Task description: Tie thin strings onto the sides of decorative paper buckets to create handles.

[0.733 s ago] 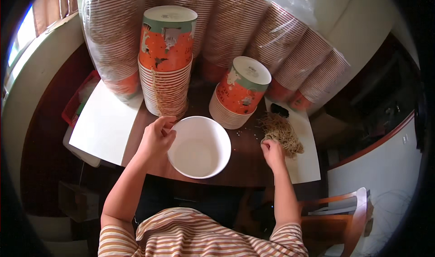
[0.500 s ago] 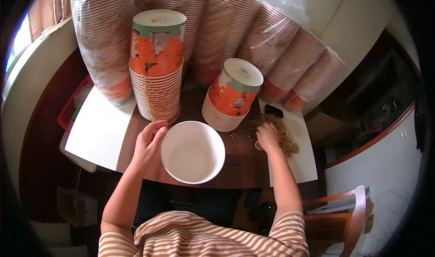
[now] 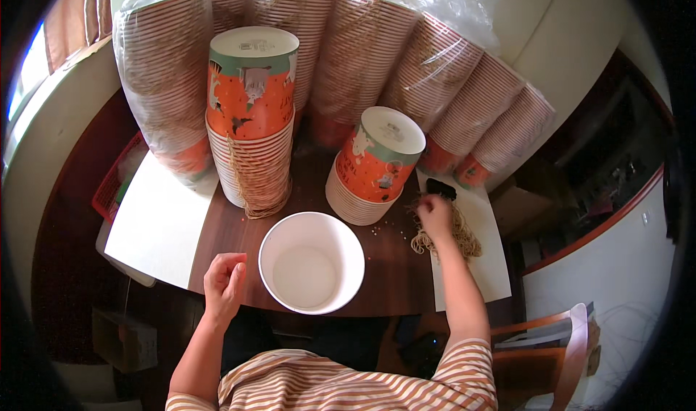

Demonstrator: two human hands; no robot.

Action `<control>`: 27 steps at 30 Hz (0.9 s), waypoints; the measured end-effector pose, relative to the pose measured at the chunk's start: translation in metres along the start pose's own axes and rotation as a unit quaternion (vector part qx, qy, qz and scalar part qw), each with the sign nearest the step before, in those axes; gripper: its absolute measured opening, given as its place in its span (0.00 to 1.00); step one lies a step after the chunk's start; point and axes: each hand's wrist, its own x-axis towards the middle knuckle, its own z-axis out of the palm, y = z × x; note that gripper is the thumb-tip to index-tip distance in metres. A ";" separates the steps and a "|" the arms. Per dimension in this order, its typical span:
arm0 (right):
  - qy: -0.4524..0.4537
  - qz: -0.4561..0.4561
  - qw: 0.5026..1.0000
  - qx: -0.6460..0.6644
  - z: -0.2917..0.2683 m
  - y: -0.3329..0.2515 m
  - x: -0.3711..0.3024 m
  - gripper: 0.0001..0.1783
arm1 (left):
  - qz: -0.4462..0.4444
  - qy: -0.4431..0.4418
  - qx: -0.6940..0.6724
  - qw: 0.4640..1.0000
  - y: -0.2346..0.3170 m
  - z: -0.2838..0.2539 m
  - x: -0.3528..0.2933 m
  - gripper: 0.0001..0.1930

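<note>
Okay, my left hand [image 3: 225, 284] is curled beside the white tub [image 3: 312, 266] at the worktop's [image 3: 395, 288] front edge; right hand [image 3: 436, 219] over the twine pile [image 3: 465, 244] near the right edge. Can't tell if either grip pinches anything. Strands already run down the tall stack [image 3: 251, 114]; tub's bare, seemingly left.

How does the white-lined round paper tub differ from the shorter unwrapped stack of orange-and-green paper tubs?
The round white-lined paper tub faces mouth up, while the shorter unwrapped stack of orange-and-green paper tubs is upside down. The tub shows its plain white inside; the stack shows patterned outside and pale rims. The tub is nearer the person than the stack. Both are round with pale rims.
</note>
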 end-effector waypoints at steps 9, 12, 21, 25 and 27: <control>0.063 0.112 0.845 0.519 -0.153 -0.057 0.094 0.08 | -0.009 -0.026 -0.041 0.999 -0.003 0.009 0.003 0.05; 0.132 0.114 0.849 0.499 -0.214 -0.098 0.115 0.06 | -0.011 -0.033 -0.041 0.999 -0.004 0.008 0.000 0.05; -0.177 -0.041 0.949 0.258 -0.176 -0.230 -0.027 0.03 | -0.005 -0.045 -0.055 0.997 0.044 -0.006 -0.013 0.05; -0.391 -0.045 0.889 0.233 -0.119 -0.249 -0.099 0.03 | -0.035 -0.119 -0.095 0.988 0.076 -0.010 -0.032 0.05; -0.380 -0.084 0.894 0.221 -0.100 -0.247 -0.117 0.04 | -0.088 -0.192 -0.141 0.967 0.098 -0.004 -0.043 0.05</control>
